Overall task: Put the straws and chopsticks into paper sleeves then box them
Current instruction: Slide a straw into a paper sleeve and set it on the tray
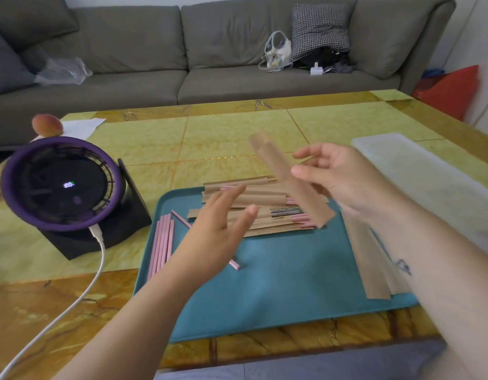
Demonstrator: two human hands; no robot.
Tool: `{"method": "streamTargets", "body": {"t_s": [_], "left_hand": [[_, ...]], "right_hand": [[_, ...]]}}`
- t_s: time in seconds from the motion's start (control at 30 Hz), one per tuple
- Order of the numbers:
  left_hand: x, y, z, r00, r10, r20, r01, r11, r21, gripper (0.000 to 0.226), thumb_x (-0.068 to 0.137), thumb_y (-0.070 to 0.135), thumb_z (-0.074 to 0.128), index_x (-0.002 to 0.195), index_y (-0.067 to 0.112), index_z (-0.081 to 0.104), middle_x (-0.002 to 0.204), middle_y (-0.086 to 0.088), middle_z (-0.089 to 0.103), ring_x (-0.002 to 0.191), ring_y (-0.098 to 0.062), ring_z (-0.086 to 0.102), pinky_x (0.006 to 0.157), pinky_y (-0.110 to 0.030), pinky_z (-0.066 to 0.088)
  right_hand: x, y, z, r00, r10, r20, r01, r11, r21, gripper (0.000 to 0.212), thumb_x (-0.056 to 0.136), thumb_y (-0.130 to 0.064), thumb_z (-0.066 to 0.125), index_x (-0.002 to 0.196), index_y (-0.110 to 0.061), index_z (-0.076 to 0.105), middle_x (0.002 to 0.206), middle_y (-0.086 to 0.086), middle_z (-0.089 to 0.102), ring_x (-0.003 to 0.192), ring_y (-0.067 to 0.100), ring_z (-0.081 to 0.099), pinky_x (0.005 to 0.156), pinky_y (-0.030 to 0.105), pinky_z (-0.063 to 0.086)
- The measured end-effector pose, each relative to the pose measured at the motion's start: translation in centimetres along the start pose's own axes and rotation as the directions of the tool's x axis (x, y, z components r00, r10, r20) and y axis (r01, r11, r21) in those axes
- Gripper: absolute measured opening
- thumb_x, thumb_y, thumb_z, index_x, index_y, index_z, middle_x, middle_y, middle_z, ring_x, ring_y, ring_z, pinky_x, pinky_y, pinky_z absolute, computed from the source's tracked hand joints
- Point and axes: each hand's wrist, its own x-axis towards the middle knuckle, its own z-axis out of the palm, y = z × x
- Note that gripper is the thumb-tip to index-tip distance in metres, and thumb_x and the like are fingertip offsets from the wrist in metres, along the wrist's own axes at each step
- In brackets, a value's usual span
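A teal tray lies on the table in front of me. Several pink straws lie side by side at its left edge, and one more straw sticks out from under my left wrist. A pile of brown paper sleeves with pink ends showing sits at the tray's far side. Flat brown sleeves lie along the right edge. My right hand holds one brown sleeve tilted above the pile, blurred. Hovering over the pile's left end, my left hand has straight fingers and holds nothing.
A long translucent white box lies to the right of the tray. A purple desk fan on a black base stands at the left, its white cable trailing to the table's front. A fruit and white paper lie behind it. A grey sofa stands beyond.
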Motion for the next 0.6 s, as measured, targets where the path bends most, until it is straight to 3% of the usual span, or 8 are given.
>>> {"method": "streamTargets", "body": {"t_s": [0.07,0.13,0.27,0.37,0.43,0.5,0.6], "left_hand": [[-0.3,0.7,-0.7,0.999,-0.027,-0.022,0.02,0.962,-0.274,0.038,0.093,0.042,0.046,0.131,0.036,0.048,0.129,0.021,0.055,0.119,0.006,0.049,0.102,-0.023,0.038],[-0.7,1.0,-1.0,0.998,-0.035,-0.049,0.01,0.9,-0.437,0.025,0.095,0.039,0.047,0.116,0.033,0.06,0.112,0.016,0.068,0.108,0.001,0.06,0.097,-0.028,0.044],[-1.2,0.8,-1.3,0.986,-0.137,-0.091,0.05,0.775,-0.63,0.026,0.098,0.025,0.043,0.104,0.025,0.068,0.103,0.002,0.073,0.1,-0.014,0.067,0.094,-0.038,0.049],[-1.0,0.7,-3.4,0.977,-0.141,-0.157,-0.007,0.723,-0.691,0.026,0.099,0.021,0.042,0.103,0.023,0.067,0.094,-0.001,0.075,0.09,-0.019,0.07,0.087,-0.038,0.053],[-1.2,0.2,-6.1,0.959,-0.153,-0.24,-0.065,0.705,-0.707,0.024,0.099,0.02,0.042,0.104,0.021,0.065,0.085,0.002,0.074,0.082,-0.016,0.07,0.078,-0.031,0.055],[-1.7,-0.2,-8.2,0.941,-0.178,-0.288,-0.08,0.709,-0.701,0.022,0.099,0.023,0.044,0.106,0.023,0.065,0.078,0.006,0.07,0.075,-0.013,0.068,0.074,-0.029,0.053],[-2.6,-0.9,-10.2,0.92,-0.203,-0.336,-0.07,0.758,-0.648,0.021,0.098,0.027,0.046,0.108,0.027,0.065,0.074,0.009,0.066,0.067,-0.008,0.062,0.078,-0.034,0.053]], "right_hand": [[-0.4,0.2,2.0,0.997,0.001,0.073,-0.005,0.998,0.065,0.018,0.08,-0.005,0.068,0.082,-0.019,0.058,0.066,-0.007,0.065,0.062,0.007,0.06,0.06,0.02,0.047],[-1.0,0.5,3.9,0.994,-0.006,0.112,-0.01,0.991,0.136,0.019,0.079,-0.004,0.069,0.076,-0.017,0.056,0.068,-0.001,0.063,0.063,0.01,0.059,0.063,0.023,0.048],[-2.1,0.8,6.8,0.984,-0.026,0.177,-0.017,0.972,0.236,0.022,0.079,-0.002,0.069,0.071,-0.016,0.054,0.077,0.002,0.069,0.072,0.015,0.064,0.072,0.029,0.053],[-2.2,0.7,7.5,0.982,-0.055,0.182,0.006,0.965,0.262,0.014,0.083,-0.006,0.066,0.082,-0.017,0.057,0.082,0.0,0.073,0.076,0.009,0.066,0.071,0.023,0.054],[-2.2,1.0,7.6,0.976,-0.075,0.203,0.046,0.989,0.143,0.011,0.085,-0.01,0.064,0.087,-0.02,0.059,0.077,-0.003,0.071,0.07,0.002,0.064,0.071,0.022,0.054],[-2.1,2.2,7.7,0.956,-0.108,0.272,0.146,0.981,-0.125,0.012,0.087,-0.011,0.063,0.089,-0.022,0.063,0.082,-0.001,0.068,0.07,0.003,0.06,0.073,0.023,0.051],[-1.8,4.4,9.0,0.892,-0.19,0.411,0.386,0.792,-0.472,0.022,0.091,-0.008,0.053,0.099,-0.023,0.066,0.092,-0.011,0.062,0.08,0.003,0.056,0.074,0.019,0.043]]}}
